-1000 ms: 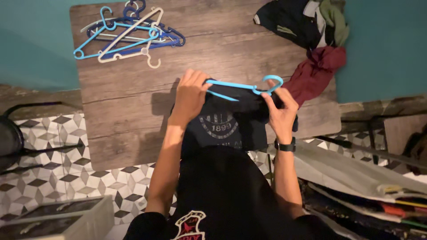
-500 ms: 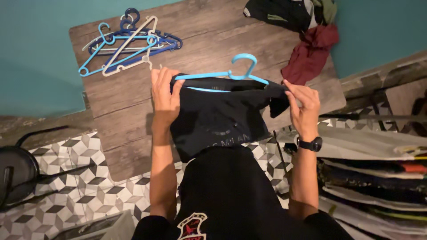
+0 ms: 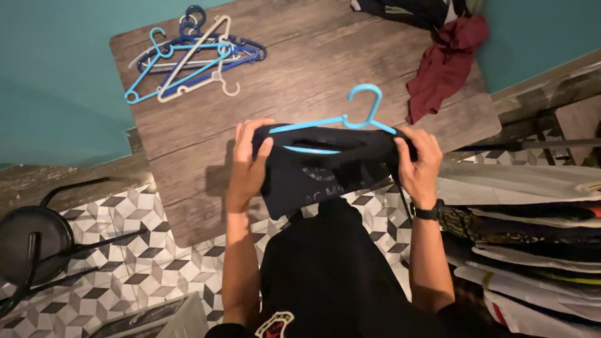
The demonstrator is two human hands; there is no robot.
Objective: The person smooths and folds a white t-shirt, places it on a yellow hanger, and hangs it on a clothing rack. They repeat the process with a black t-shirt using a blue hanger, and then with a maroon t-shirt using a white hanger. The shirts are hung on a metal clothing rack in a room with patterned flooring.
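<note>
A dark navy shirt (image 3: 325, 169) with a pale round print hangs on a light blue plastic hanger (image 3: 350, 119) above the wooden table (image 3: 300, 75). My left hand (image 3: 249, 164) grips the shirt's left shoulder at the hanger's end. At the other end, my right hand (image 3: 418, 164) holds the right shoulder, a black watch on its wrist. The hanger's hook points away from me.
A pile of blue and white hangers (image 3: 194, 53) lies at the table's far left. A maroon garment (image 3: 446, 66) and dark clothes (image 3: 413, 9) sit at the far right. A rack of hanging clothes (image 3: 532, 219) is on my right, a black stool (image 3: 31, 241) on my left.
Both hands drew the shirt's shoulders over the hanger's ends; the right hand moved from the hook to the right shoulder. The hanger now sits level with its hook pointing away.
</note>
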